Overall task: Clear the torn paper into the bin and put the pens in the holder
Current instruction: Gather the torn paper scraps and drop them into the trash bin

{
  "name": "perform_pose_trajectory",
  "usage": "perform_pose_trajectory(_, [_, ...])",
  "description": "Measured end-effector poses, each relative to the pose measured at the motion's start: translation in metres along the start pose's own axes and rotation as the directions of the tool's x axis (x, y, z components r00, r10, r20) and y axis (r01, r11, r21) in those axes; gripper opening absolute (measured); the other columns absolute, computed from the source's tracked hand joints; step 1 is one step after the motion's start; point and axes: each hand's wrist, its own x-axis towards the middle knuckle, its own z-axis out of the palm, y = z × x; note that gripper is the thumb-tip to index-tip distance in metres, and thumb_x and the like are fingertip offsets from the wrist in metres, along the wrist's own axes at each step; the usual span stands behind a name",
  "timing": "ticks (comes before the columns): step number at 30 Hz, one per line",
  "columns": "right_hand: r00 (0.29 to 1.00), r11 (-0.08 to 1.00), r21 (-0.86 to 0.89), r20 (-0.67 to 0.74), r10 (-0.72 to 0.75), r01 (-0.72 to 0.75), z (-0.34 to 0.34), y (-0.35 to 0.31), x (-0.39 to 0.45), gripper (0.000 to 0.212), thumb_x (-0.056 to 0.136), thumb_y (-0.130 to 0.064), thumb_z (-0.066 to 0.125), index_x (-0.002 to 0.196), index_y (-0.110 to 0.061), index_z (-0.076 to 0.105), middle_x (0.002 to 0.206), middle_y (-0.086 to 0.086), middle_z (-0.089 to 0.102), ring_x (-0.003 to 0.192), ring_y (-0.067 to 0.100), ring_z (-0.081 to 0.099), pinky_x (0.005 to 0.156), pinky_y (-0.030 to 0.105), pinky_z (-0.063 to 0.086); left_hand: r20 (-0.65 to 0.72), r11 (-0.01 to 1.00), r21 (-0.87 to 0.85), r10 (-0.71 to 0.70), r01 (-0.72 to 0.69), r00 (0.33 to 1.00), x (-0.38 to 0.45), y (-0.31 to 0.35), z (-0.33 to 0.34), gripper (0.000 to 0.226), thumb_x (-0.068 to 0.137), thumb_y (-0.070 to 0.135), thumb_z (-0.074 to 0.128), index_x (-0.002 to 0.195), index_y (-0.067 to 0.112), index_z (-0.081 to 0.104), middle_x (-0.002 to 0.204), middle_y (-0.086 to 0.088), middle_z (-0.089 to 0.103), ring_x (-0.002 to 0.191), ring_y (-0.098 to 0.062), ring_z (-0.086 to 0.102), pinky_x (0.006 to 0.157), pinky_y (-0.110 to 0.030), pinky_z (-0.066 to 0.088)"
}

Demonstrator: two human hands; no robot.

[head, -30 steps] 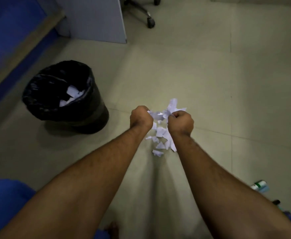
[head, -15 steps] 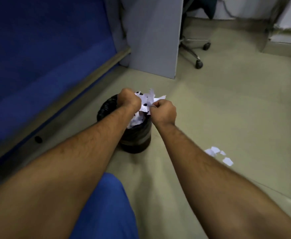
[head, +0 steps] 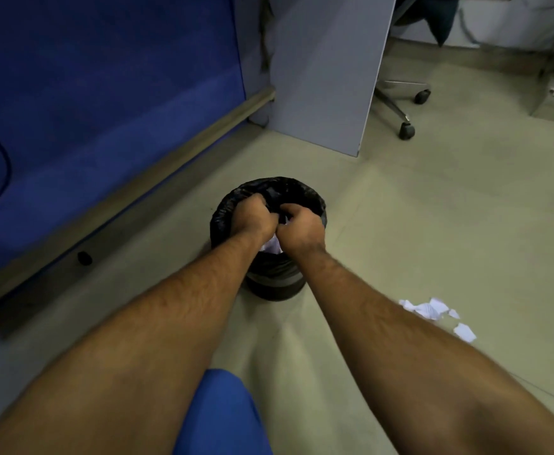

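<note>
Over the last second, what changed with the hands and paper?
Both hands, the left hand and the right hand, carried a bunch of torn paper from over the floor pile to the bin and dropped lower: a second ago at the pile, then just above the rim, now down in its mouth. The scraps once sticking up are hidden. Both fists stay curled. A few scraps remain on the floor.

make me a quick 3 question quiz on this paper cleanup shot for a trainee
1. True or false: both hands are over the bin.
2. Where do loose paper scraps lie? A) on the floor right of the bin B) on the chair C) on the blue panel
3. What colour is the bin liner?

Key:
1. True: left hand and right hand sit curled above its opening.
2. A
3. Black
</note>
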Motion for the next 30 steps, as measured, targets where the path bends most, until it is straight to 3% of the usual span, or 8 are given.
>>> perform_pose_trajectory(5, [0.977,0.99,0.106,-0.183,0.109,-0.09,-0.033,0.01,-0.003,0.031,0.086,-0.014,0.058,0.114,-0.018,0.07,0.108,0.003,0.073,0.1,0.021,0.067,0.079,0.02,0.043,0.013,0.993,0.058,0.097,-0.098,0.995,-0.013,0.037,0.005,0.015,0.091,0.024,0.059,0.094,0.012,0.067,0.099,-0.01,0.069,0.094,-0.03,0.065,0.08,-0.036,0.056])
perform_pose_trajectory(9, [0.939,0.974,0.163,-0.278,0.2,-0.159,-0.082,0.048,-0.006,0.03,0.084,-0.013,0.057,0.11,-0.019,0.072,0.101,0.004,0.074,0.095,0.024,0.067,0.084,0.026,0.051,0.055,0.976,0.103,0.187,-0.192,0.981,-0.033,0.079,0.031,0.021,0.089,0.015,0.053,0.104,0.012,0.068,0.111,-0.013,0.068,0.103,-0.034,0.063,0.084,-0.035,0.053])
perform_pose_trajectory(15, [0.912,0.951,0.132,-0.274,0.306,-0.28,-0.14,0.143,-0.042,0.033,0.082,-0.012,0.061,0.113,-0.02,0.069,0.099,0.0,0.072,0.091,0.019,0.066,0.08,0.024,0.048,0.284,0.926,0.142,0.3,-0.349,0.911,-0.091,0.114,0.118,0.033,0.086,0.015,0.056,0.119,0.015,0.061,0.122,-0.013,0.064,0.112,-0.033,0.06,0.091,-0.037,0.053])
perform_pose_trajectory(19, [0.863,0.884,0.09,-0.19,0.467,-0.459,-0.154,0.228,-0.075,0.039,0.081,-0.012,0.062,0.119,-0.021,0.065,0.108,0.0,0.07,0.093,0.018,0.064,0.077,0.02,0.042,0.521,0.865,0.167,0.33,-0.473,0.787,-0.14,0.11,0.196,0.037,0.086,0.015,0.056,0.123,0.012,0.057,0.127,-0.012,0.059,0.117,-0.032,0.057,0.095,-0.039,0.051])
perform_pose_trajectory(23, [0.809,0.829,0.091,-0.185,0.558,-0.551,-0.147,0.293,-0.111,0.04,0.083,-0.01,0.062,0.122,-0.016,0.064,0.115,0.003,0.069,0.102,0.021,0.064,0.08,0.02,0.04,0.651,0.832,0.158,0.317,-0.532,0.689,-0.174,0.08,0.26,0.043,0.086,0.019,0.056,0.128,0.013,0.049,0.129,-0.013,0.048,0.119,-0.033,0.052,0.096,-0.04,0.048])
perform_pose_trajectory(26, [0.784,0.805,0.051,-0.2,0.588,-0.591,-0.134,0.331,-0.129,0.043,0.086,-0.024,0.064,0.128,-0.015,0.06,0.127,0.007,0.064,0.116,0.025,0.06,0.096,0.027,0.043,0.702,0.802,0.173,0.307,-0.572,0.643,-0.191,0.059,0.299,0.057,0.085,0.026,0.061,0.137,0.013,0.04,0.137,-0.013,0.043,0.122,-0.033,0.048,0.098,-0.041,0.046])
perform_pose_trajectory(30, [0.838,0.831,-0.156,-0.228,0.495,-0.534,-0.125,0.358,-0.119,0.059,0.083,-0.027,0.063,0.137,-0.01,0.05,0.14,0.015,0.05,0.13,0.034,0.045,0.106,0.039,0.037,0.638,0.737,0.219,0.388,-0.64,0.665,-0.179,0.056,0.337,0.067,0.085,0.031,0.061,0.143,0.012,0.033,0.147,-0.012,0.036,0.131,-0.03,0.041,0.101,-0.042,0.042])
